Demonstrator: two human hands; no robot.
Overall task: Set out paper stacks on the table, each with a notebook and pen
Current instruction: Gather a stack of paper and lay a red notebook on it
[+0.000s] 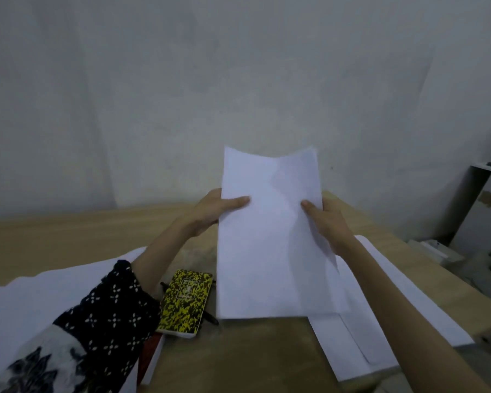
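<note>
Both hands hold a stack of white paper [270, 236] upright above the wooden table [68, 234]. My left hand [213, 209] grips its left edge with the thumb on the front. My right hand [325, 219] grips the right edge the same way. Below my left forearm lies a yellow-and-black speckled notebook [186, 299], with a dark pen [210, 317] partly hidden under it. More white sheets [380, 321] lie flat on the table at the right, and another spread of paper [40, 302] lies at the left.
A red-edged book [150, 355] lies under the notebook near the front edge. A grey wall stands right behind the table. A white shelf unit [482, 194] and boxes on the floor [437, 248] are off the table's right side.
</note>
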